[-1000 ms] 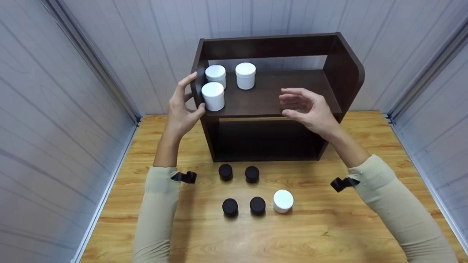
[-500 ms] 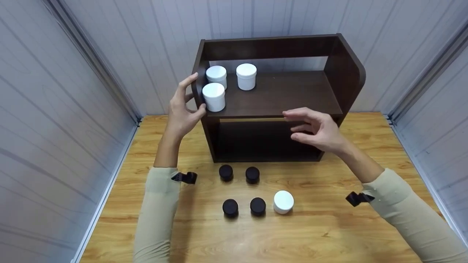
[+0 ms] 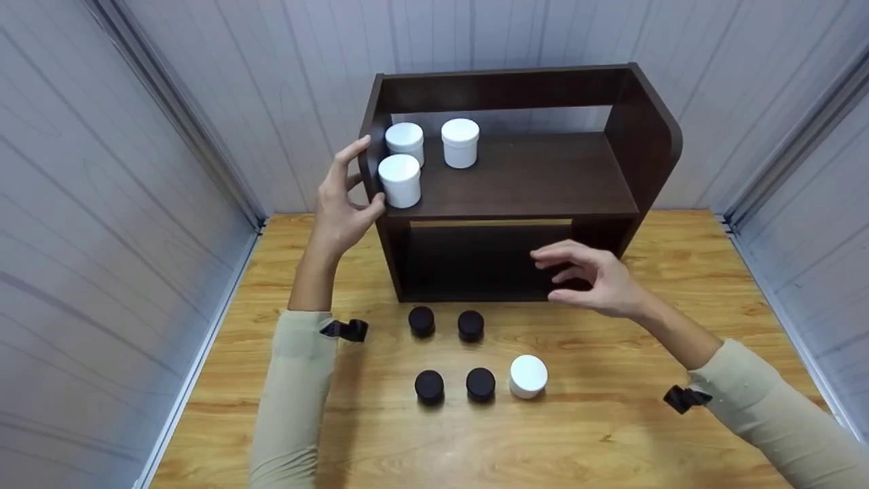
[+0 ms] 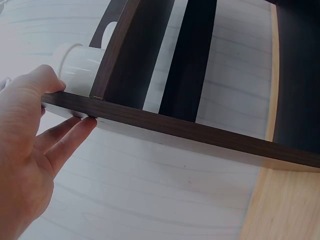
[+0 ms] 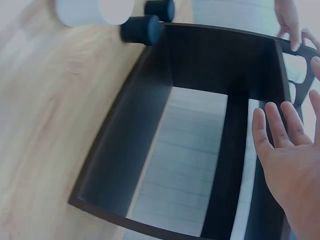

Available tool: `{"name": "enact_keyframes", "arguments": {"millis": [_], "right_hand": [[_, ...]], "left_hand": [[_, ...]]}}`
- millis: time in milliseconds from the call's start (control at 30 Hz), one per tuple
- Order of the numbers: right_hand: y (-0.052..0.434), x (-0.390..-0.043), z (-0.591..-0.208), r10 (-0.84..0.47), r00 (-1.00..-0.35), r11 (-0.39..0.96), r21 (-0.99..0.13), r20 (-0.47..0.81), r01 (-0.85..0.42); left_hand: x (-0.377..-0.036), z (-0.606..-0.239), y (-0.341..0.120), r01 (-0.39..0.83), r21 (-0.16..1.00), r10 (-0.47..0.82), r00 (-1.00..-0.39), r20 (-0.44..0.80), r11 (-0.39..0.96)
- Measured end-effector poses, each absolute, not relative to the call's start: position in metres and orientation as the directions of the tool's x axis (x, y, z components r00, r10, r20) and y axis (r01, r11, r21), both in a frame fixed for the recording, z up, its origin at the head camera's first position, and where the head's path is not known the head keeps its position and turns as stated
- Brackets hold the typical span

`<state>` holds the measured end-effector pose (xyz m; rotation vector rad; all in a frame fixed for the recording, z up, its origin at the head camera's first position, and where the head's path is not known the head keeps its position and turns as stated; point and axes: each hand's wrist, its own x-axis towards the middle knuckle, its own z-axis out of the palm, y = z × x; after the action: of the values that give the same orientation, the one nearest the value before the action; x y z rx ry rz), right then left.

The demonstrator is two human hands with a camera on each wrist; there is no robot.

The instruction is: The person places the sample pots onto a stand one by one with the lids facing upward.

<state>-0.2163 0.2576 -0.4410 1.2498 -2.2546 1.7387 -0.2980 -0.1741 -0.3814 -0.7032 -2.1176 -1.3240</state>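
Note:
A dark wooden shelf (image 3: 523, 183) stands at the back of the table. My left hand (image 3: 346, 197) grips its left side panel, thumb on the front edge and fingers behind. The left wrist view shows the same hold, with the left hand (image 4: 30, 150) on the panel (image 4: 175, 130). A white jar (image 3: 400, 180) stands right beside the thumb, and two more white jars (image 3: 460, 142) stand behind it on the upper board. My right hand (image 3: 587, 278) hovers in front of the lower compartment, fingers relaxed, holding nothing. The right hand (image 5: 290, 165) is seen palm up before the shelf (image 5: 125, 150).
On the wooden table (image 3: 611, 421) in front of the shelf stand several small black jars (image 3: 421, 320) and one white jar (image 3: 528, 375). Pale panelled walls (image 3: 102, 204) close in the left, right and back.
My right hand has dropped from the level of the upper board to in front of the lower compartment, drawing back towards me. The left hand has kept its hold on the side panel.

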Motion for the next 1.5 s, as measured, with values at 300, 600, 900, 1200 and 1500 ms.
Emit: {"name": "enact_keyframes", "arguments": {"millis": [300, 600, 900, 1200, 1500], "right_hand": [[0.265, -0.203, -0.47, -0.558, -0.729, 0.156, -0.812, 0.397, -0.562], [0.264, -0.193, -0.498, -0.579, -0.746, 0.215, -0.821, 0.329, -0.528], [0.264, -0.183, -0.526, -0.59, -0.773, 0.322, -0.81, 0.233, -0.49], [0.263, -0.169, -0.549, -0.615, -0.774, 0.347, -0.829, 0.152, -0.438], [0.257, -0.162, -0.568, -0.652, -0.745, 0.28, -0.868, 0.142, -0.41]], "left_hand": [[-0.298, -0.381, -0.172, 0.688, 0.625, 0.15, -0.708, 0.69, 0.37], [-0.298, -0.383, -0.174, 0.692, 0.618, 0.147, -0.702, 0.697, 0.373], [-0.298, -0.382, -0.175, 0.696, 0.61, 0.15, -0.697, 0.701, 0.378], [-0.297, -0.382, -0.173, 0.675, 0.63, 0.15, -0.719, 0.679, 0.385], [-0.297, -0.382, -0.174, 0.676, 0.631, 0.146, -0.718, 0.68, 0.381]]}}
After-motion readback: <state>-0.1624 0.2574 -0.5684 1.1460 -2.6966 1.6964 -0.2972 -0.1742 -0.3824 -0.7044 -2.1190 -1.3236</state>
